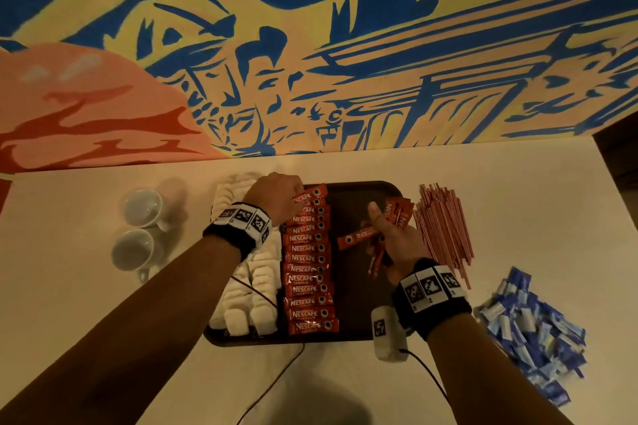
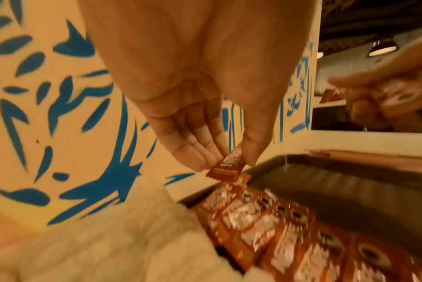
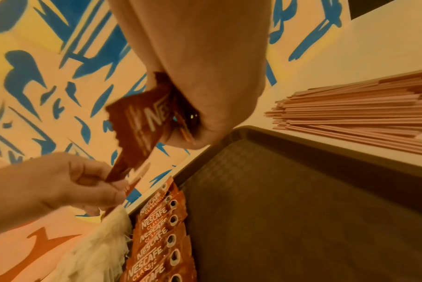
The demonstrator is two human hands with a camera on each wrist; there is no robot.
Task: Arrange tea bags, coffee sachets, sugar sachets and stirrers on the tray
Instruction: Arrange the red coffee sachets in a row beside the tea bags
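Note:
A dark brown tray (image 1: 362, 193) holds rows of white tea bags (image 1: 262, 286) on its left. Beside them lies a column of red coffee sachets (image 1: 307, 269). My left hand (image 1: 297, 191) pinches one coffee sachet (image 2: 225, 167) by its end between thumb and fingertips, just above the far end of that column (image 2: 277, 229). Over the bare middle of the tray, my right hand (image 1: 383, 228) grips a bunch of coffee sachets (image 3: 142, 122), one of them sticking out crosswise (image 1: 359, 236).
A pile of pink stirrers (image 1: 442, 228) lies on the table right of the tray. A heap of blue sugar sachets (image 1: 531, 328) sits at the near right. Two white cups (image 1: 143, 207) stand left of the tray. A painted wall rises behind the table.

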